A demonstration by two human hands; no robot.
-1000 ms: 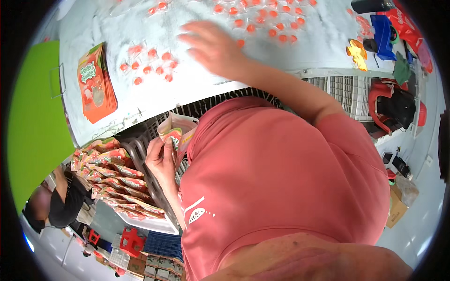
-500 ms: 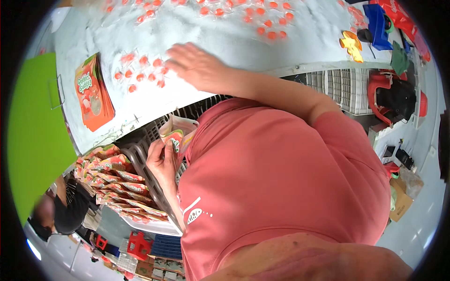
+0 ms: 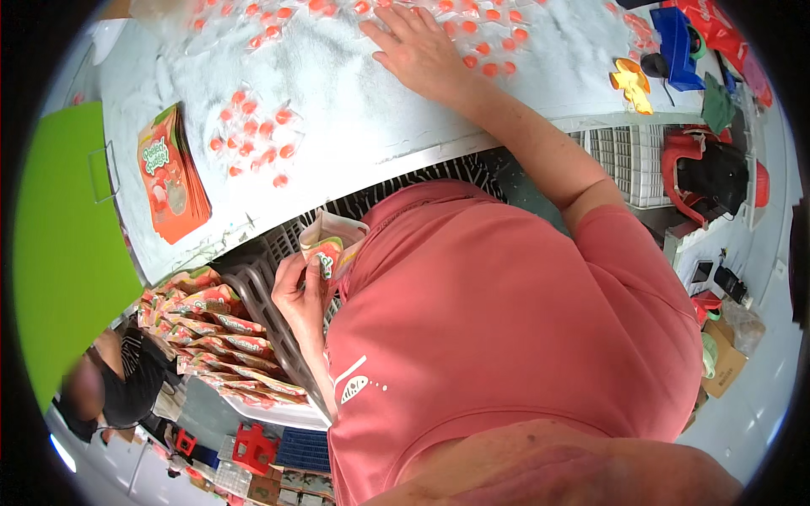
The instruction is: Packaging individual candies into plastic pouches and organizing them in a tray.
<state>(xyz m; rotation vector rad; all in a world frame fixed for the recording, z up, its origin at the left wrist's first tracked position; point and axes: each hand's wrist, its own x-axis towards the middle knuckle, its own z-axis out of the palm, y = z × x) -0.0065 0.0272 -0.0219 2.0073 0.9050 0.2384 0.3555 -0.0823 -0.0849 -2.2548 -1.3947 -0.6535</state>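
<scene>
My left hand [image 3: 300, 295] pinches the side of a printed red and green pouch [image 3: 327, 253], held upright with its mouth spread, just below the table's front edge. Across the table [image 3: 337, 101], my right hand [image 3: 422, 59] lies flat with its fingers stretched out, holding nothing. Its fingertips reach the scattered clear-wrapped red candies [image 3: 468, 27] at the far side. A smaller group of these candies [image 3: 253, 139] lies nearer me, left of centre. To the left of that group rests a stack of flat pouches [image 3: 173, 181].
Several pouches [image 3: 224, 333] fill a crate at my lower left. Beside it stands a grey plastic basket [image 3: 261, 304]. A green board [image 3: 67, 253] borders the table's left side. At the right lie a yellow object [image 3: 631, 84] and a blue bin [image 3: 677, 51]. Another person [image 3: 126, 379] sits at far left.
My right hand has moved away and to the right, from beside the near candies to the far ones. The near group has shifted and looks larger. My left hand still holds the pouch.
</scene>
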